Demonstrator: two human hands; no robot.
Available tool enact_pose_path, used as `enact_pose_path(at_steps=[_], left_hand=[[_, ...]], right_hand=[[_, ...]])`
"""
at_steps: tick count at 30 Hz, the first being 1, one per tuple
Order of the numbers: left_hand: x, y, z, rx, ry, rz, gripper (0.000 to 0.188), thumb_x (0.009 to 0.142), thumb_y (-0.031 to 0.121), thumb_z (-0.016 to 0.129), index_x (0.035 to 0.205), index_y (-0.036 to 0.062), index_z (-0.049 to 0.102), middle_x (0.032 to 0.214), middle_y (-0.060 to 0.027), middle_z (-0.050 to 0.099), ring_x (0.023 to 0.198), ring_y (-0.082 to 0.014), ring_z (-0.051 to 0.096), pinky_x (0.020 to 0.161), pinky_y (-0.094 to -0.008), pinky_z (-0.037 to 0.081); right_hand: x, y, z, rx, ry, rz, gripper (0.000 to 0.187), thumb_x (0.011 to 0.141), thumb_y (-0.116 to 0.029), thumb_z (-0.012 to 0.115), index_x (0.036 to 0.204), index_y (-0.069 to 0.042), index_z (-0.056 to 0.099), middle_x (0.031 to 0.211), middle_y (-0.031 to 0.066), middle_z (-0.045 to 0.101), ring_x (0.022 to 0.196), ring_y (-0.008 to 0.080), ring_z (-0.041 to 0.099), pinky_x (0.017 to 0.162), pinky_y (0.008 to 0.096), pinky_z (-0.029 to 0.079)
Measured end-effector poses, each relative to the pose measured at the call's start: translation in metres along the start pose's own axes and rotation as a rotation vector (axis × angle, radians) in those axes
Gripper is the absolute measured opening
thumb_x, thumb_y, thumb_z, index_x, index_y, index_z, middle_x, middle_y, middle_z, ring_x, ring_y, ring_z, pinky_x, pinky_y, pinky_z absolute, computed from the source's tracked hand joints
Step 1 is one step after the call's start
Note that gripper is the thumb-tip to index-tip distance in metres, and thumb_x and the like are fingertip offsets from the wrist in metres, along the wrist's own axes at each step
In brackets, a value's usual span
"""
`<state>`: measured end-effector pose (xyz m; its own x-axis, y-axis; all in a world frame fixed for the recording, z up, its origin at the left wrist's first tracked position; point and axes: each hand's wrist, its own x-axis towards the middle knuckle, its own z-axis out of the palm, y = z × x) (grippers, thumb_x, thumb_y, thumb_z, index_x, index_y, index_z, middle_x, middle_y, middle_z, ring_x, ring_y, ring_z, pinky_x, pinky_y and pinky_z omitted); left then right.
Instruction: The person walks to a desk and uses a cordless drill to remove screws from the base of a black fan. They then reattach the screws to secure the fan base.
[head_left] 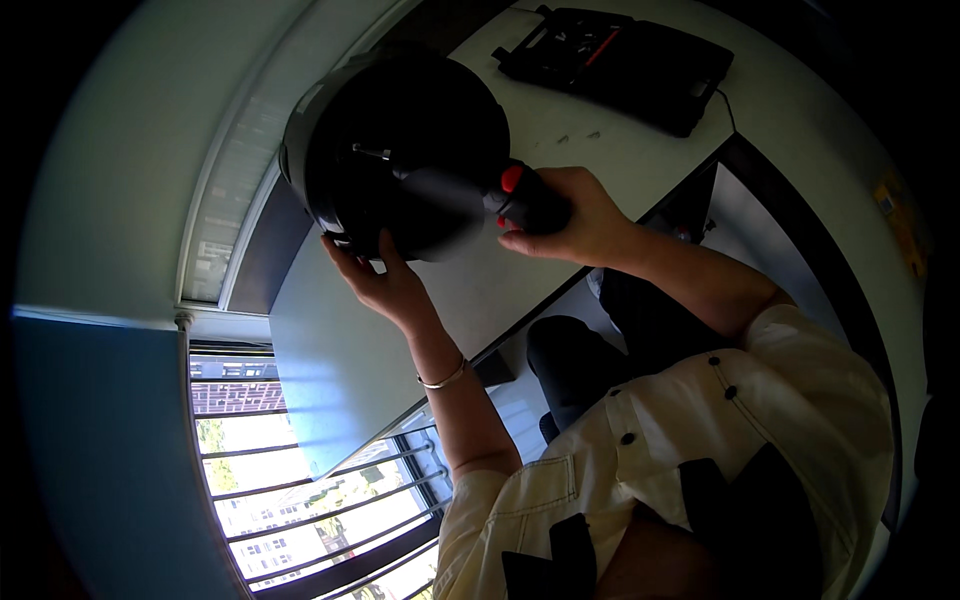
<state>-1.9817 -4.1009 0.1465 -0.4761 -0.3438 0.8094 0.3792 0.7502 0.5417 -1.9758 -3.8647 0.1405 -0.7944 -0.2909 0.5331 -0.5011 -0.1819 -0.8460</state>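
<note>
Our left hand [385, 280] cups the black helmet-like shell [400, 150] from below while our right hand [570, 220] clenches a red-buttoned tool [525, 200], apparently fastening.

Cream short-sleeved shirt [700, 430] with dark buttons and dark stitching, black panels low on the front, thin silver bangle [443, 379] on the left wrist.

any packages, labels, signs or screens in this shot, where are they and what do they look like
Open black tool case: far end of the white table, flat and rectangular, with a red piece inside.
Yellow package or label: right edge of view, small, too blurred to tell more.
No screens or signs seen.
</note>
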Motion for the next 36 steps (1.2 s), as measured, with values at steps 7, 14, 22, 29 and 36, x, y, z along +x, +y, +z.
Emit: enact_pose_path(at_steps=[7, 14, 22, 29, 36], left_hand=[[0.001, -0.007, -0.003, 0.026, 0.022, 0.048, 0.067, 0.079, 0.009, 0.067, 0.137, 0.0041, 0.032, 0.121, -0.0179, 0.052, 0.108, -0.0283, 0.055, 0.092, -0.0399, 0.047], [0.001, -0.004, -0.001, 0.000, 0.020, 0.037, 0.065, 0.079, 0.007, 0.068, 0.135, 0.0030, 0.035, 0.119, -0.0187, 0.053, 0.107, -0.0286, 0.056, 0.091, -0.0393, 0.048], [0.001, -0.005, -0.001, -0.018, 0.022, 0.037, 0.065, 0.078, 0.005, 0.067, 0.135, 0.0035, 0.035, 0.119, -0.0182, 0.054, 0.105, -0.0282, 0.057, 0.091, -0.0385, 0.049], [0.001, -0.004, -0.001, -0.033, 0.014, 0.027, 0.064, 0.078, 0.003, 0.067, 0.135, 0.0034, 0.036, 0.119, -0.0182, 0.054, 0.105, -0.0266, 0.057, 0.092, -0.0378, 0.048], [0.000, -0.002, -0.001, -0.034, 0.020, 0.028, 0.064, 0.079, 0.003, 0.066, 0.135, 0.0032, 0.035, 0.119, -0.0180, 0.054, 0.105, -0.0259, 0.057, 0.092, -0.0378, 0.047]], right_hand=[[0.001, -0.012, 0.002, -0.038, 0.001, 0.043, 0.027, 0.068, -0.019, 0.075, 0.085, -0.002, 0.062, 0.070, 0.0063, 0.061, 0.064, 0.0151, 0.059, 0.061, 0.0282, 0.047], [0.003, -0.019, 0.000, -0.189, 0.031, -0.009, 0.023, 0.066, -0.018, 0.074, 0.080, -0.002, 0.063, 0.066, 0.0093, 0.062, 0.060, 0.0182, 0.060, 0.059, 0.0294, 0.048], [0.005, -0.021, -0.002, -0.205, 0.035, -0.019, 0.023, 0.066, -0.017, 0.073, 0.080, -0.002, 0.063, 0.068, 0.0087, 0.062, 0.060, 0.0177, 0.059, 0.058, 0.0294, 0.048], [0.005, -0.022, -0.002, -0.213, 0.028, -0.007, 0.025, 0.066, -0.019, 0.073, 0.082, -0.002, 0.064, 0.069, 0.0101, 0.063, 0.062, 0.0210, 0.061, 0.060, 0.0313, 0.048], [0.006, -0.019, -0.003, -0.244, 0.046, -0.073, 0.025, 0.065, -0.019, 0.073, 0.082, -0.002, 0.064, 0.068, 0.0102, 0.062, 0.061, 0.0212, 0.061, 0.059, 0.0312, 0.048]])
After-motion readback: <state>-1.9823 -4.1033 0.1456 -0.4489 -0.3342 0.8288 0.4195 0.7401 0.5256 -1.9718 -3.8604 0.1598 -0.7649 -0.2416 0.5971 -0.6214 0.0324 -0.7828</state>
